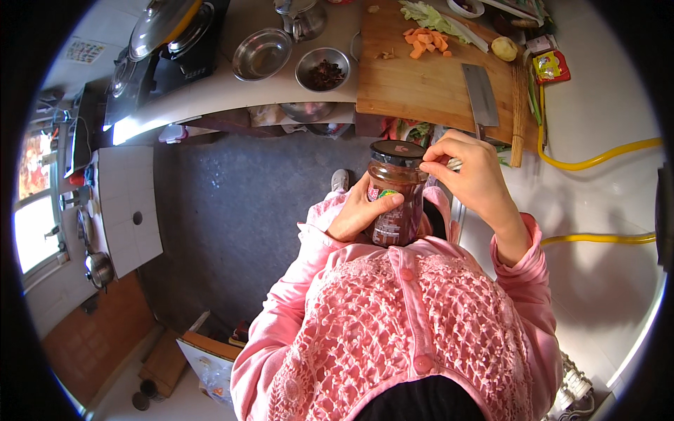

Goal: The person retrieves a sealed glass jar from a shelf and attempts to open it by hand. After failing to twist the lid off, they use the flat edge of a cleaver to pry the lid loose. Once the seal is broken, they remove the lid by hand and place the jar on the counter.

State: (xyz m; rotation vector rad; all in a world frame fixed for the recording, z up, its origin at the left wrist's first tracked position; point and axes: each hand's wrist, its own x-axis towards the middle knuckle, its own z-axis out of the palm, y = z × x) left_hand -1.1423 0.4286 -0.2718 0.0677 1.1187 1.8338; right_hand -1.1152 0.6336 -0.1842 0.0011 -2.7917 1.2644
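My left hand (363, 208) is wrapped around a glass jar (387, 226) of dark reddish-brown sauce, its thumb across the printed label. The jar stands upright against my chest, with a black lid (398, 149) seated on its mouth. At the lid's right edge, the thumb and forefinger of my right hand (466, 160) are pinched together. A small crumpled pale scrap (454, 164) shows within the curled fingers of that hand; what it is made of is unclear.
A wooden cutting board (410, 89) bears a cleaver (480, 97), carrot pieces (425, 41), cabbage leaves (434, 18), a peeled potato (504, 49) and a bamboo brush (519, 116). Left of it are steel bowls (261, 54) and a gas stove (184, 68). A yellow hose (595, 160) runs along the right wall.
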